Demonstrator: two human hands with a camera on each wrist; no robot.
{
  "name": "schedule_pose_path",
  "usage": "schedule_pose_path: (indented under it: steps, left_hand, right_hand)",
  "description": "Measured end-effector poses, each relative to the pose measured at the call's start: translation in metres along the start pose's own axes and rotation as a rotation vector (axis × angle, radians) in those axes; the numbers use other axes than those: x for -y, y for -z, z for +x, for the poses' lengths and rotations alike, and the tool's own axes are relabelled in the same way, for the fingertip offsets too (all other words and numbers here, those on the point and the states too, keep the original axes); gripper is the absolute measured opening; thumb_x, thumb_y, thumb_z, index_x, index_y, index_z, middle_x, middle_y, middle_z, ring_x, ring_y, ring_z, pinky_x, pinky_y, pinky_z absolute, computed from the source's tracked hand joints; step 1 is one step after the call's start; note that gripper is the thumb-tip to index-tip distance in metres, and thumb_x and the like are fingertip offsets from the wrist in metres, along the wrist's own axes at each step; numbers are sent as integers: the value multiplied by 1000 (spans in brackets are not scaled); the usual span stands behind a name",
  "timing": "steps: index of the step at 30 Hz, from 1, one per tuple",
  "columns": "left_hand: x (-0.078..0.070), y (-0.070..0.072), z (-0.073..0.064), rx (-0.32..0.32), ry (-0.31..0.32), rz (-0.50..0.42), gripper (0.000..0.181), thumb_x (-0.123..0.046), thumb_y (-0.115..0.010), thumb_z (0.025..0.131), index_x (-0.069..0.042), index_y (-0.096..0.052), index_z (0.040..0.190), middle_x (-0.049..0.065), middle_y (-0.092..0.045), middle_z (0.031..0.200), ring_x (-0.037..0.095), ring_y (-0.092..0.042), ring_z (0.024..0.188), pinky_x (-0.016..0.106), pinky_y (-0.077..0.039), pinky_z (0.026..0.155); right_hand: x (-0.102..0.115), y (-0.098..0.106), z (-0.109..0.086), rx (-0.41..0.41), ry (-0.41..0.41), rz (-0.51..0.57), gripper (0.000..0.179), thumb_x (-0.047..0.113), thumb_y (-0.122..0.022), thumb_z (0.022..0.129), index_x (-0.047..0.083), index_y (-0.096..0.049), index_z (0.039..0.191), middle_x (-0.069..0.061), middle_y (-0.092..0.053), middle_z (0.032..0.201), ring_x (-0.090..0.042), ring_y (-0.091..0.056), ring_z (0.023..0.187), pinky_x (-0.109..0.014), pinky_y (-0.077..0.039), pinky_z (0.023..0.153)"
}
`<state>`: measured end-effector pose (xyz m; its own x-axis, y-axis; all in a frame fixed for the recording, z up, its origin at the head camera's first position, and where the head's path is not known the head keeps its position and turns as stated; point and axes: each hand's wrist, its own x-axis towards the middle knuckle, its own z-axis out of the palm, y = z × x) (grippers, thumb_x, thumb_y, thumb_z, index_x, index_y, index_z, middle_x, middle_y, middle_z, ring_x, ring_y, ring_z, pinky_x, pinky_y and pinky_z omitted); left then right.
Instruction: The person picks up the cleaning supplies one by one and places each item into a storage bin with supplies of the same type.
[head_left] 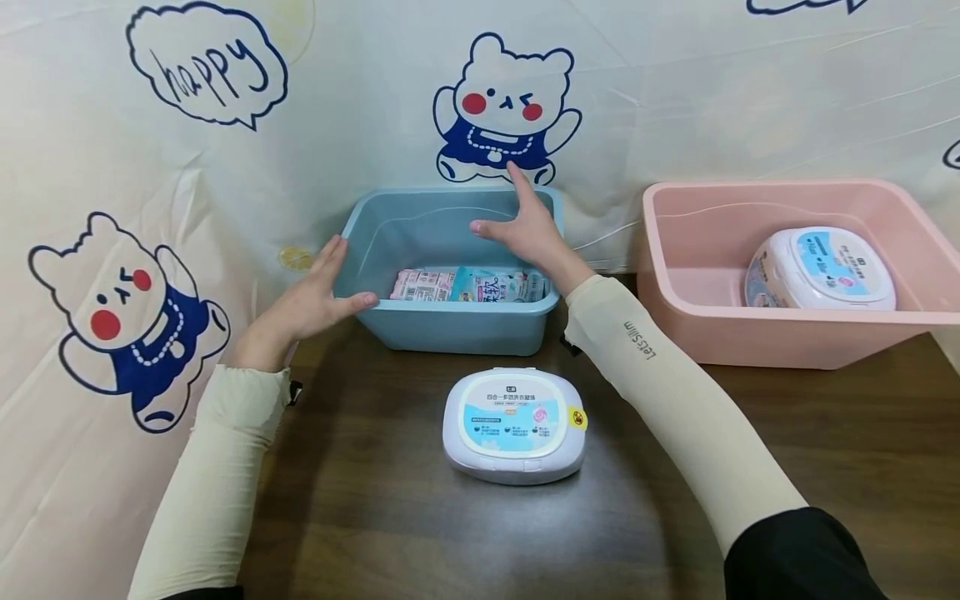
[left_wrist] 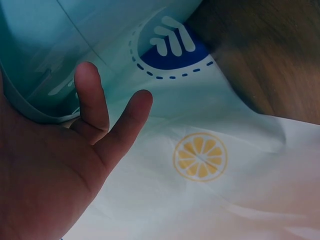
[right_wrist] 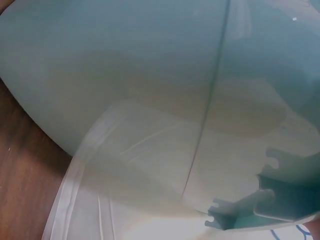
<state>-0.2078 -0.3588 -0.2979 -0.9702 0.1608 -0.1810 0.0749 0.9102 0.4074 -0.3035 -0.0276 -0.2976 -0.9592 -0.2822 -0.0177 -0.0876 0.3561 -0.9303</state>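
Observation:
A blue plastic bin (head_left: 465,325) stands at the back of the table. My left hand (head_left: 303,304) is at its left side, fingers extended along the outer wall and thumb at the front rim. On the opposite side my right hand (head_left: 532,229) reaches over the right rim, with thumb and index finger spread apart. Inside the bin lie a pink-and-white packet (head_left: 422,285) and a teal soft packet (head_left: 491,286). A white lidded tub (head_left: 513,425) with a blue label sits on the table in front. The left wrist view shows the left hand (left_wrist: 55,155) with two fingers extended beside the bin.
At the right stands a pink bin (head_left: 787,337) holding another white tub (head_left: 821,267) with a blue label. A white cloth (head_left: 360,100) printed with cartoon bears hangs behind and along the left. The table (head_left: 360,500) is dark wood.

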Motion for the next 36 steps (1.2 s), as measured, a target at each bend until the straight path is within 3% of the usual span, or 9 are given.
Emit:
schedule_pose_path:
  steps: [9, 12, 14, 17, 20, 22, 25, 30, 36]
  left_hand:
    - [-6, -3, 6, -11, -13, -2, 104, -63, -57, 83, -25, 12, 150, -10, 20, 154, 39, -3, 140, 66, -13, 102]
    - [-7, -5, 8, -9, -12, -2, 105, -66, -56, 82, -25, 13, 150, -9, 19, 154, 39, -2, 140, 66, -12, 102]
    - [-8, -6, 10, -4, -13, -2, 105, -67, -55, 82, -24, 13, 150, -8, 20, 154, 38, -1, 140, 66, -12, 102]
    - [-9, -8, 13, 1, -17, -3, 105, -68, -54, 81, -24, 13, 150, -9, 20, 154, 38, -1, 140, 65, -12, 102]
    - [-9, -8, 13, 1, -20, -3, 105, -67, -54, 82, -24, 13, 150, -9, 21, 154, 37, 0, 141, 66, -12, 102]
    - [-9, -7, 12, -1, -21, -2, 104, -66, -54, 83, -23, 13, 150, -9, 21, 153, 37, 0, 141, 65, -12, 102]
    - [-8, -6, 10, -1, -20, -3, 103, -64, -54, 84, -23, 13, 150, -10, 21, 153, 38, 0, 140, 66, -12, 102]
    - [-6, -3, 4, 2, -20, -11, 102, -62, -55, 86, -23, 14, 150, -9, 21, 153, 39, 0, 140, 66, -11, 102]
    - [-4, -1, -1, -1, -6, -19, 102, -63, -54, 85, -24, 15, 149, -8, 22, 153, 41, 3, 140, 69, -11, 99]
  right_hand:
    - [-2, 9, -4, 4, 17, -16, 99, 46, -75, 77, 39, -9, 151, 16, -6, 155, -10, -7, 141, -41, -15, 111]
    - [-4, 11, -6, 4, 42, 6, 97, 44, -75, 78, 37, -12, 151, 11, -12, 155, -14, -17, 140, -38, -23, 109]
    - [-6, 13, -8, -11, 74, 27, 89, 39, -75, 80, 32, -21, 151, 3, -25, 153, -17, -31, 135, -35, -33, 104]
    - [-9, 18, -12, -46, 141, 17, 55, 30, -73, 84, 16, -50, 132, -8, -56, 124, -19, -57, 107, -29, -47, 84]
    - [-10, 26, -18, -41, 186, -28, 21, 23, -69, 88, 6, -59, 95, -13, -62, 84, -22, -61, 75, -30, -48, 67]
    - [-9, 31, -23, -9, 192, -41, 21, 22, -67, 89, 6, -55, 83, -14, -59, 72, -24, -60, 65, -32, -48, 61]
    - [-6, 42, -31, 10, 180, -39, 21, 22, -67, 89, 7, -54, 83, -14, -58, 72, -26, -60, 65, -32, -49, 62]
    - [1, 62, -49, -33, 155, -22, 21, 24, -67, 89, 7, -56, 84, -14, -58, 77, -27, -60, 70, -34, -52, 65]
    - [4, 94, -78, -75, 189, 32, 24, 24, -69, 87, 4, -56, 86, -16, -59, 79, -30, -61, 71, -35, -53, 66]
